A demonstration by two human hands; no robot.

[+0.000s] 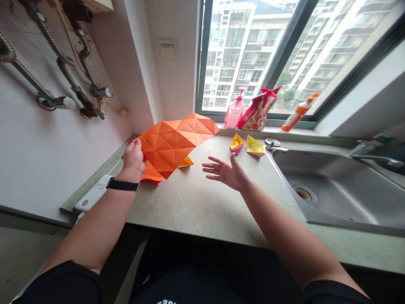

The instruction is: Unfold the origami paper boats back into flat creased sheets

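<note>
My left hand [134,158] pinches the left edge of a creased orange sheet of origami paper [171,141], raised above the counter. Crossing fold lines divide the sheet into triangles. My right hand [224,171] is apart from the paper, fingers spread and holding nothing. Beneath the sheet, more orange paper [152,174] and a yellow-orange folded piece [186,162] show in part; the rest of them is hidden. Beyond my right hand, two small folded paper pieces, one yellow-orange and pink [237,144] and one pale yellow and pink [255,146], sit on the counter.
A steel sink [341,185] with a tap [276,146] is on the right. The windowsill holds a pink pump bottle [234,113], a red bag [258,110] and an orange-white bottle [297,115]. A white box [93,194] lies left on the counter [196,207]. Hoses [60,63] hang upper left.
</note>
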